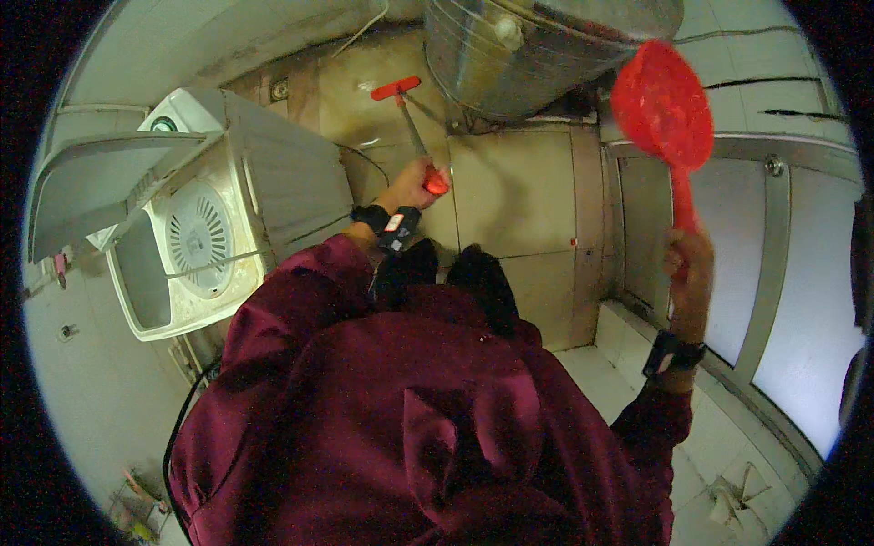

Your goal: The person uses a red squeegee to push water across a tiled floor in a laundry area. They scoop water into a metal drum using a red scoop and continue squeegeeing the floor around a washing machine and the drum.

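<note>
My left hand (418, 185) grips the red-tipped handle end of a T-headed tool (412, 128), which looks like a floor squeegee or brush. Its grey shaft reaches away from me over the tiles to a red crossbar. Held up at the right, a red plastic dipper (664, 106) has its short handle inside my right hand (688, 263). The dipper's bowl is high and blurred, in front of the wall and the metal frame. Both wrists wear black bands with small devices.
A top-loading washing machine (287, 174) with its lid (102, 177) raised stands at left. A large metal drum (539, 61) is at the far side. Frosted door panels (724, 232) in a metal frame line the right. Beige floor tiles (512, 191) lie ahead; a floor drain (279, 89) is beyond the machine.
</note>
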The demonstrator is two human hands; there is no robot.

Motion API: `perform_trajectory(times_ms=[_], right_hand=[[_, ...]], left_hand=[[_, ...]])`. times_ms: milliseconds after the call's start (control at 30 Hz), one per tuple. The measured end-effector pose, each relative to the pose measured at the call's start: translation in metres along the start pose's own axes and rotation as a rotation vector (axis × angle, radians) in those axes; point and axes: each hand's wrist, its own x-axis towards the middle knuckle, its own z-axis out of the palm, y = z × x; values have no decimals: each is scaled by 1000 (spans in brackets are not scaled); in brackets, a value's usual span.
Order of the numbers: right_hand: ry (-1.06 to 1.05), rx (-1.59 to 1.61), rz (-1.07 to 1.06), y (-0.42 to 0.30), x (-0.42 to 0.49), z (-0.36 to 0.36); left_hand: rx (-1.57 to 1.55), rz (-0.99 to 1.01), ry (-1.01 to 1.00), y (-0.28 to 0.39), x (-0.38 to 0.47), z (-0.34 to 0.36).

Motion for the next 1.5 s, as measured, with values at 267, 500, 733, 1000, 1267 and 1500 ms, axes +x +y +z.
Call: perform_trajectory(times_ms=[267, 500, 733, 1000, 1267, 1500], right_hand=[[-35, -34, 220, 218, -35, -71], [7, -81, 427, 398, -2, -114], [-457, -446, 549, 505, 226, -13], [-352, 130, 700, 475, 348, 137], [-425, 264, 598, 453, 304, 124], [-105, 290, 622, 485, 197, 67]], left_hand=[[154, -13, -20, -110, 57, -24], [79, 77, 38, -189, 88, -79], [157, 100, 71, -172, 62, -110], [157, 90, 79, -144, 39, -138], [176, 56, 50, -132, 30, -140], [84, 77, -144, -118, 25, -119]])
